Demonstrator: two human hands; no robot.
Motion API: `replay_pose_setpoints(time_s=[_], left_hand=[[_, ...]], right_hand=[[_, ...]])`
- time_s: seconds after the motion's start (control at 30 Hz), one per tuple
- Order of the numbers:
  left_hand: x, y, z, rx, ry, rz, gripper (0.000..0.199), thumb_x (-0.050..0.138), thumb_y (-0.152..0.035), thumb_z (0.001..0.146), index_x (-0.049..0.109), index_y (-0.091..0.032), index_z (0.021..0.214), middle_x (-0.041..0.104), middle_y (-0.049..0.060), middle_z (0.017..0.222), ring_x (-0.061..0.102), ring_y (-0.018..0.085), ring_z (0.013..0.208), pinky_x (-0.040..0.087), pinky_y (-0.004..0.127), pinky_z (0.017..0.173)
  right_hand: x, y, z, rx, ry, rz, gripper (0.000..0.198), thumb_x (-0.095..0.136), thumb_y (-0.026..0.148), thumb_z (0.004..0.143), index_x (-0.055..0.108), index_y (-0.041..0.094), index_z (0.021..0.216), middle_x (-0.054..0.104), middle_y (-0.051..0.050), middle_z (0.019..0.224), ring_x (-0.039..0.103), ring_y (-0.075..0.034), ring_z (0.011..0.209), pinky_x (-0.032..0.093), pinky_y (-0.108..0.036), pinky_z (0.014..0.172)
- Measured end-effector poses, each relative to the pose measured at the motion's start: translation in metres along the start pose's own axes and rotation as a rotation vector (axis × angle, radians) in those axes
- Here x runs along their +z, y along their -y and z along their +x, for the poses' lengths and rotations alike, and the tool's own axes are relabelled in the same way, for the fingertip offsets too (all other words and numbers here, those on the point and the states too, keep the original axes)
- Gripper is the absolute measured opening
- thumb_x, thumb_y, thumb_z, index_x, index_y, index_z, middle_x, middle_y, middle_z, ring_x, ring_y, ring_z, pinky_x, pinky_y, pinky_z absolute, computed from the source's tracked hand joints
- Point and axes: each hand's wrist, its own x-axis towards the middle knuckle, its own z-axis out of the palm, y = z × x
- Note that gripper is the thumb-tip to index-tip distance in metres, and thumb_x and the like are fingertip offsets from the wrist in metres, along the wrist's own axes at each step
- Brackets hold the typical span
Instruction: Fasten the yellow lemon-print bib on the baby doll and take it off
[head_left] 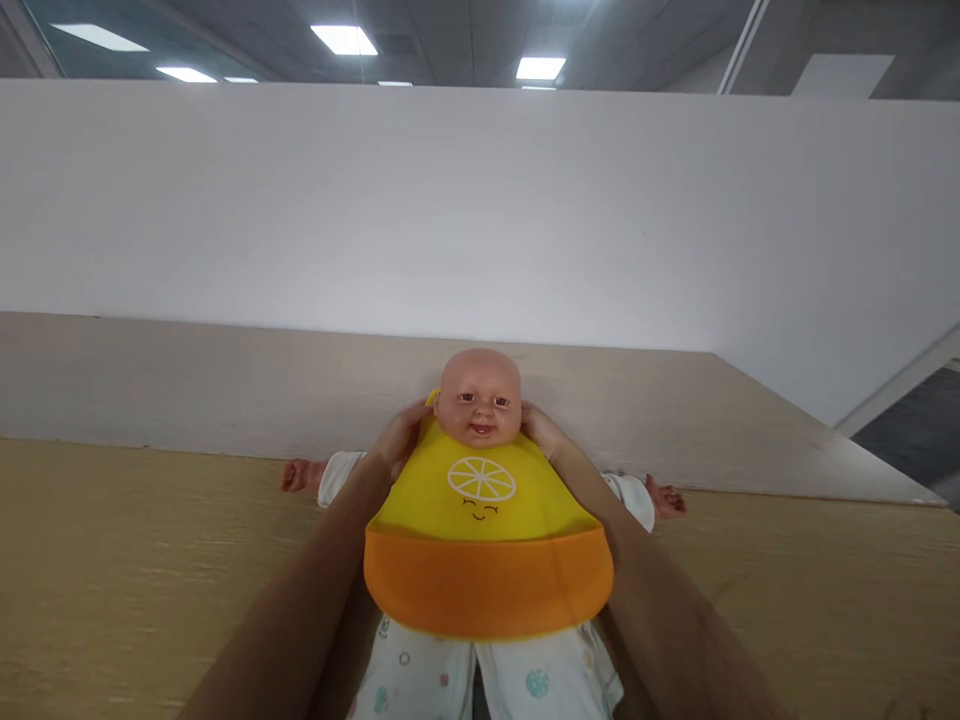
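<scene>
A baby doll lies on its back with its arms spread, dressed in white clothes with a small print. Over its chest lies a yellow silicone bib with a citrus slice, a smiling face and an orange catch pocket. My left hand is closed on the bib's upper edge at one side of the doll's neck. Just above these fingers a bit of yellow strap sticks out. On the other side, my right hand grips the bib by the neck. Behind the doll's head and neck, my fingertips are hidden.
The doll rests on a wood-toned surface. Beyond its head is a pale ledge or strip, backed by a white partition. Ceiling lights show above the partition.
</scene>
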Motion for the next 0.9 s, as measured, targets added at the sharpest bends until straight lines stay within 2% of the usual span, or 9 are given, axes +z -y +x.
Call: replay_pose_setpoints(time_s=[0.17,0.4,0.53,0.7,0.8,0.9], left_hand=[[0.001,0.003,0.002,0.058,-0.039,0.070,0.043,0.064,-0.014,0.070,0.061,-0.012,0.113,0.071,0.015,0.105,0.067,0.031,0.096,0.052,0.046,0.087],[-0.003,0.003,0.003,0.046,-0.013,0.050,0.049,0.064,-0.005,0.064,0.061,-0.012,0.112,0.072,0.014,0.101,0.069,0.030,0.090,0.054,0.043,0.083],[-0.004,0.003,0.003,0.083,-0.039,0.053,0.042,0.063,-0.008,0.064,0.063,-0.013,0.106,0.073,0.012,0.093,0.070,0.027,0.086,0.054,0.041,0.081],[-0.006,0.004,0.006,0.198,-0.117,0.041,0.034,0.069,-0.008,0.059,0.063,-0.016,0.091,0.073,0.004,0.079,0.069,0.026,0.086,0.053,0.037,0.082],[-0.010,0.003,0.008,0.226,-0.157,0.058,0.044,0.071,-0.005,0.055,0.061,-0.017,0.095,0.072,0.000,0.073,0.069,0.022,0.076,0.053,0.033,0.074],[-0.015,0.002,0.011,0.212,-0.203,0.069,0.064,0.071,-0.002,0.053,0.056,-0.020,0.112,0.071,-0.003,0.071,0.066,0.018,0.062,0.052,0.029,0.063]], right_hand=[[-0.006,-0.003,0.005,0.054,0.083,0.056,0.028,0.056,0.022,0.066,0.066,0.017,0.092,0.074,-0.005,0.083,0.066,-0.026,0.092,0.051,-0.039,0.084],[-0.009,-0.005,0.007,0.101,0.106,0.076,0.022,0.056,0.024,0.068,0.065,0.018,0.086,0.073,-0.005,0.081,0.065,-0.025,0.095,0.051,-0.038,0.084],[-0.010,-0.006,0.009,0.091,0.119,0.088,0.020,0.055,0.022,0.068,0.065,0.018,0.085,0.073,-0.004,0.081,0.065,-0.025,0.094,0.052,-0.038,0.083],[-0.014,-0.009,0.012,0.100,0.102,0.069,0.021,0.058,0.023,0.068,0.065,0.019,0.087,0.073,-0.003,0.081,0.066,-0.024,0.093,0.052,-0.037,0.081],[-0.014,-0.008,0.012,0.106,0.103,0.067,0.019,0.058,0.022,0.068,0.064,0.019,0.085,0.072,-0.002,0.079,0.066,-0.024,0.091,0.052,-0.037,0.081],[-0.012,-0.006,0.009,0.133,0.138,0.076,0.018,0.057,0.023,0.069,0.064,0.019,0.085,0.072,-0.003,0.078,0.066,-0.024,0.091,0.051,-0.038,0.083]])
